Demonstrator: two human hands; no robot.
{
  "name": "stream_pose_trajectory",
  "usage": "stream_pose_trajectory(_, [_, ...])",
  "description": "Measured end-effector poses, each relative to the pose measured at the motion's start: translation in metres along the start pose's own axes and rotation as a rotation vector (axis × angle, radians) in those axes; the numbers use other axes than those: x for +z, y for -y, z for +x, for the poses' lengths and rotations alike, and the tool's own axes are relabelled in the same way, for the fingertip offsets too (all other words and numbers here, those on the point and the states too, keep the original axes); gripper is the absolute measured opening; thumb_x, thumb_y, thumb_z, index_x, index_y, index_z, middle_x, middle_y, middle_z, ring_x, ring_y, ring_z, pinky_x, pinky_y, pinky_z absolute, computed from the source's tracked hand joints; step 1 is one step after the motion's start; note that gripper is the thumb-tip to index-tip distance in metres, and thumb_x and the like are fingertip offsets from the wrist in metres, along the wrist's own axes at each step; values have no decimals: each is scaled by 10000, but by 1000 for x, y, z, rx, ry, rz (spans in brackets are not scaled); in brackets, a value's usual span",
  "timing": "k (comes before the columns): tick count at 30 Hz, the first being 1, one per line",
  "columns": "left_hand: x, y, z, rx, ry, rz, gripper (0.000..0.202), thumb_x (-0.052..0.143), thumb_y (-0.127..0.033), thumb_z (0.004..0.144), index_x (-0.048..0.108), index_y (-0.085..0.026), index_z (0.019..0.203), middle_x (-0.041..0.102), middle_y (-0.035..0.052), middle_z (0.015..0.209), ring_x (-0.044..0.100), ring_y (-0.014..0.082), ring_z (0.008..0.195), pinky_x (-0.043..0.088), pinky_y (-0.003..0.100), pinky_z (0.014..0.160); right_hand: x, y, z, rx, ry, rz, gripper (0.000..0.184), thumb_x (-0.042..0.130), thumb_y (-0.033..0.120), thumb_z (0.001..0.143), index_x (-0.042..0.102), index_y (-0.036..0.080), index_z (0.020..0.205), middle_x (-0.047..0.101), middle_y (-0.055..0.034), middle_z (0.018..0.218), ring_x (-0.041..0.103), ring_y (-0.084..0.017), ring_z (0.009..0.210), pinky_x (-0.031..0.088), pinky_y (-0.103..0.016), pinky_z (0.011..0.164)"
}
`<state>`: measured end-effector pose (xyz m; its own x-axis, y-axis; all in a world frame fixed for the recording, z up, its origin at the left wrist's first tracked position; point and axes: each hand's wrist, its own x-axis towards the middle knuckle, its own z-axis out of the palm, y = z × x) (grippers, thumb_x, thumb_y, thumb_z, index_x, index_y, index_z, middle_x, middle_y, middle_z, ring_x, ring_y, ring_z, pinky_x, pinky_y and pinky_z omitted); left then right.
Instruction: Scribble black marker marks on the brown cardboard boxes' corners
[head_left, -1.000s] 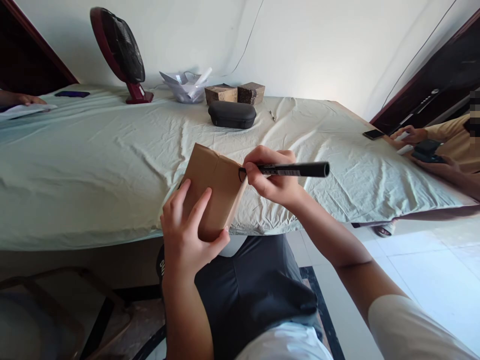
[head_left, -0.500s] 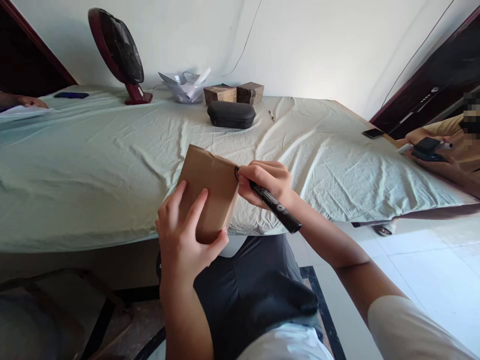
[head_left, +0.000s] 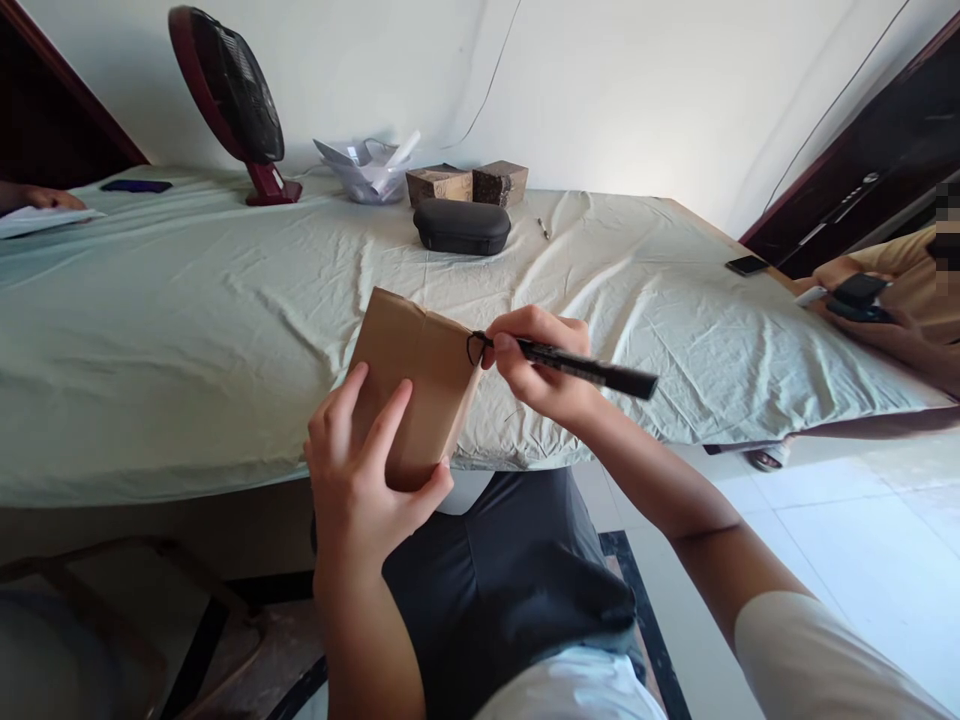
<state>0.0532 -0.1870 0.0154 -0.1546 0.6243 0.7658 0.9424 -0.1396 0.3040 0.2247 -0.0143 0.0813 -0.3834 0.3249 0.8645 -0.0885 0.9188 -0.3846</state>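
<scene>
A brown cardboard box (head_left: 420, 370) rests tilted at the table's near edge. My left hand (head_left: 364, 460) grips its near left part, fingers spread over the top face and thumb at the near right corner. My right hand (head_left: 544, 360) pinches a black marker pen (head_left: 600, 370), its back end pointing right. The marker's tip meets the box near the upper right edge, where a small black looped line (head_left: 475, 346) shows on the cardboard.
Behind the box lie a black zip case (head_left: 462, 228), two small cardboard boxes (head_left: 500, 184), a clear plastic basket (head_left: 373, 180) of papers and a fan (head_left: 229, 100). A pen (head_left: 543, 229) and a phone (head_left: 746, 265) lie rightward. Other people's hands show at both sides.
The marker's back end has swung up and to the right, and my right hand has turned with it. More of the black loop shows on the box. My left hand keeps its hold.
</scene>
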Motion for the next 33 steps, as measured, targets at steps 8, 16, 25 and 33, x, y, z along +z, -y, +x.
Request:
stream_pose_trajectory(8, [0,15,-2,101,-43,-113,956,878,-310,754,551,-312,1652,416,175,1774,530,511,1524,479,713,1223,0,6,13,269,51,470,364,661,515,1099,591,214,908,537,96,574,614,-83,483,494,-197,493])
stream_pose_trajectory(16, [10,33,-9,215,-129,-176,1016,892,-318,706,564,-280,1667,410,177,1790,509,520,1543,492,715,1221,-13,30,14,294,171,625,326,693,475,1090,608,187,961,612,55,730,638,-63,555,490,-175,506])
stream_pose_trajectory(25, [18,35,-9,256,-189,-191,997,883,-355,699,587,-265,1647,436,188,1777,525,528,1525,511,722,1187,-19,41,16,356,207,636,323,718,479,1072,619,191,967,667,37,763,616,-64,587,479,-181,512])
stream_pose_trajectory(33, [19,34,-11,233,-153,-185,949,855,-371,696,588,-297,1604,443,180,1756,532,537,1515,532,722,1164,-25,46,21,304,194,581,310,748,445,1055,639,185,927,666,38,710,641,-72,638,486,-180,558])
